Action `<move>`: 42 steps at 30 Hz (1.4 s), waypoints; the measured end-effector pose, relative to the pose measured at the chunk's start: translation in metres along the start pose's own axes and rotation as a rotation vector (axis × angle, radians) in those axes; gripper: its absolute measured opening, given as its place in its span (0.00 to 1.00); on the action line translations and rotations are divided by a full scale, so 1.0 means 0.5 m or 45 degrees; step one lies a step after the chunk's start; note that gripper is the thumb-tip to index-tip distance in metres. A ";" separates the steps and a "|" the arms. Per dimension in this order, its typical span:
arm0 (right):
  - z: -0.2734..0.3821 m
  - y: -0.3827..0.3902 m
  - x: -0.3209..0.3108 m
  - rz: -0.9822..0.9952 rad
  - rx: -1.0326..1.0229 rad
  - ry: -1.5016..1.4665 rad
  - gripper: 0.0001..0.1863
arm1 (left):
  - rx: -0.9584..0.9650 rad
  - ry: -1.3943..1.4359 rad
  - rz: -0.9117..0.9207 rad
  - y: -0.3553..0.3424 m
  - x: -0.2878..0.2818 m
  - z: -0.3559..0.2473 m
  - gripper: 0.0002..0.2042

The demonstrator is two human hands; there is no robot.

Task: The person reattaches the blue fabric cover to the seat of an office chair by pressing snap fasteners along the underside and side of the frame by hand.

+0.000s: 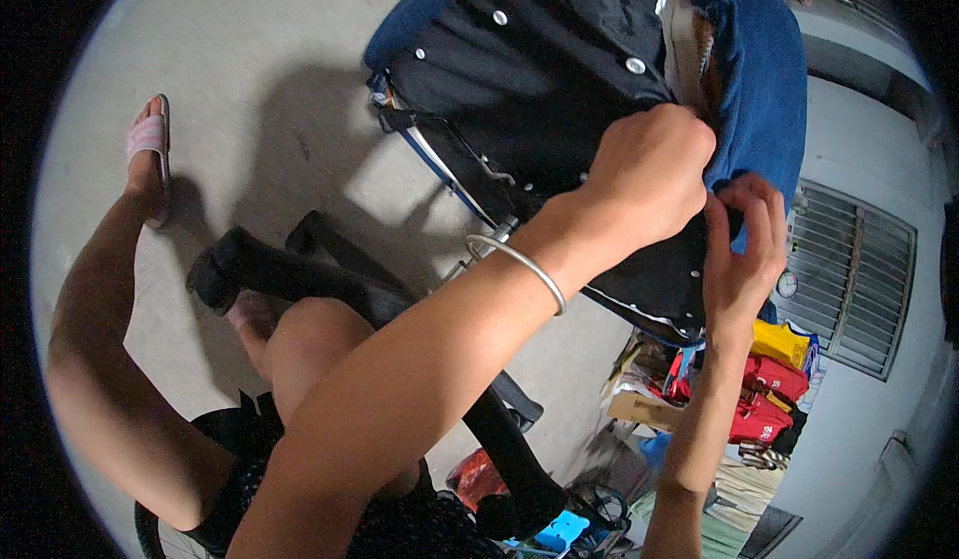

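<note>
A large padded piece covered in blue fabric (pixel 761 89) stands before me, its underside faced with black cloth (pixel 559 74) dotted with several round silver studs. Along its upper right the black cloth gapes from the blue edge, baring a pale inner layer (pixel 684 44). My left hand (pixel 654 164), with a silver bangle (pixel 519 264) on the wrist, is closed in a fist at that edge; what lies inside it is hidden. Just to its right, the curled fingers of my right hand (pixel 747 239) pinch the blue fabric's edge.
Black tubular legs (pixel 330 284) stand between my knees and the piece. A thin black metal rod (pixel 470 149) crosses the underside. Red and yellow bags (pixel 774 379) and a cardboard box (pixel 644 411) are piled at right, below a barred window (pixel 849 269). Grey floor (pixel 270 39) spreads left.
</note>
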State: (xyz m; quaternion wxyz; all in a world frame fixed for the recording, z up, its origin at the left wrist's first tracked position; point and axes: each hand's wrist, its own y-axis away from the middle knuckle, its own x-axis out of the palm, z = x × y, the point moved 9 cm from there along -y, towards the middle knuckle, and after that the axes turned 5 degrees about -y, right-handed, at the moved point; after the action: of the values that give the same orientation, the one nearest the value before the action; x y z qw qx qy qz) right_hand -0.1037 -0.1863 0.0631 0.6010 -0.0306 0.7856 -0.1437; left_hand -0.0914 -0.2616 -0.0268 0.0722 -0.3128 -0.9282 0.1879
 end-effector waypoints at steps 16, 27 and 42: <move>0.020 0.034 0.018 -0.173 -0.234 0.364 0.20 | -0.086 0.204 -0.180 0.024 0.003 -0.005 0.04; 0.020 0.036 0.023 -0.293 -0.310 0.376 0.15 | -0.057 0.306 -0.300 0.039 0.003 -0.006 0.03; -0.065 0.128 -0.072 -0.445 0.203 -0.183 0.10 | 0.138 0.087 -0.161 0.044 -0.043 -0.019 0.06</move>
State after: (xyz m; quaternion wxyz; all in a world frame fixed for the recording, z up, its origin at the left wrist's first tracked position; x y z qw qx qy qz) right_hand -0.1169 -0.1112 0.0877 0.6220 -0.1290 0.7096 -0.3050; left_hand -0.0597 -0.2559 -0.0269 0.1323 -0.2553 -0.9317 0.2221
